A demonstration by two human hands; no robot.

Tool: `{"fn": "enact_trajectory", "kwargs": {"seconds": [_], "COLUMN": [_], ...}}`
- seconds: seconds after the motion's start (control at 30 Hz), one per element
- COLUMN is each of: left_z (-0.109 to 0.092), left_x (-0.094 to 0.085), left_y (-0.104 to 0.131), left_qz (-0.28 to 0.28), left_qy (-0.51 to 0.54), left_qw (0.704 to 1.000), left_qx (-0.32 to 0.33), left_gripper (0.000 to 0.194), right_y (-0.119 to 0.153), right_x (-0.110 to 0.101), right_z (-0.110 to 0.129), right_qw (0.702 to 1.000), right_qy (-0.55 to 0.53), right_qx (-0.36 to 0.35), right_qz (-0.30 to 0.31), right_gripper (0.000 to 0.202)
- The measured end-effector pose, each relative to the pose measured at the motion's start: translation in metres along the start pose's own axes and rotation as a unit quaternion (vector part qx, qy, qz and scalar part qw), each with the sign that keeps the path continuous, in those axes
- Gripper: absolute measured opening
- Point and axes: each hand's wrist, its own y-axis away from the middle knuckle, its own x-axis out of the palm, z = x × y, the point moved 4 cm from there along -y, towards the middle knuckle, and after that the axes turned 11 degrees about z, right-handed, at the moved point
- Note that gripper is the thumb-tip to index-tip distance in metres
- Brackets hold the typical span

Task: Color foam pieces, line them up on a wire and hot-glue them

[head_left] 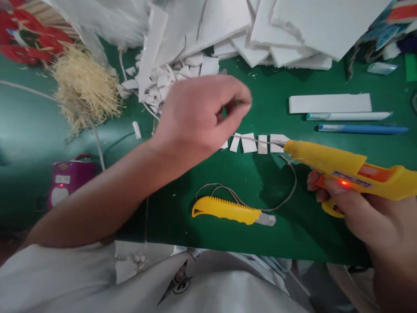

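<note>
My right hand (365,208) grips a yellow hot glue gun (329,163) with a red light lit on its side. Its metal nozzle points left, at a thin grey cord (252,140) laid along a row of small white foam pieces (249,143). Above the left end of that row is my left hand (205,113), thumb and forefinger pinched together; whatever they hold, if anything, does not show. The hand hides part of the row. Nearer me lies a yellow utility knife (224,210), blade out to the right, with the cord looping behind it.
White foam sheets (293,30) and foam scraps (159,84) are piled at the back. A straw-like bundle (86,84) and a purple power adapter (71,182) are at left. A foam strip (329,103), a white pen (348,116) and a blue pen (361,129) lie right.
</note>
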Motion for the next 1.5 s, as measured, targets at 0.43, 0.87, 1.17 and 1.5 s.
{"fn": "enact_trajectory", "kwargs": {"seconds": [0.43, 0.87, 1.17, 1.5], "left_z": [-0.013, -0.016, -0.019, -0.021], "left_x": [0.055, 0.06, 0.062, 0.062], "left_y": [0.007, 0.001, 0.0, -0.003], "left_qz": [0.124, 0.141, 0.143, 0.136], "left_qy": [0.05, 0.103, 0.108, 0.077], "left_qw": [0.991, 0.984, 0.983, 0.988], "left_qx": [0.004, 0.04, 0.037, 0.009], "left_gripper": [0.051, 0.054, 0.05, 0.05], "right_y": [0.024, 0.009, 0.007, 0.007], "right_x": [-0.007, 0.004, 0.005, 0.007], "right_z": [-0.042, -0.014, -0.009, -0.013], "right_qw": [0.993, 0.986, 0.985, 0.985], "right_qy": [0.114, 0.097, 0.108, 0.101], "right_qx": [-0.02, -0.132, -0.13, -0.136], "right_qz": [-0.019, 0.011, 0.017, 0.022], "right_gripper": [0.041, 0.038, 0.033, 0.031]}}
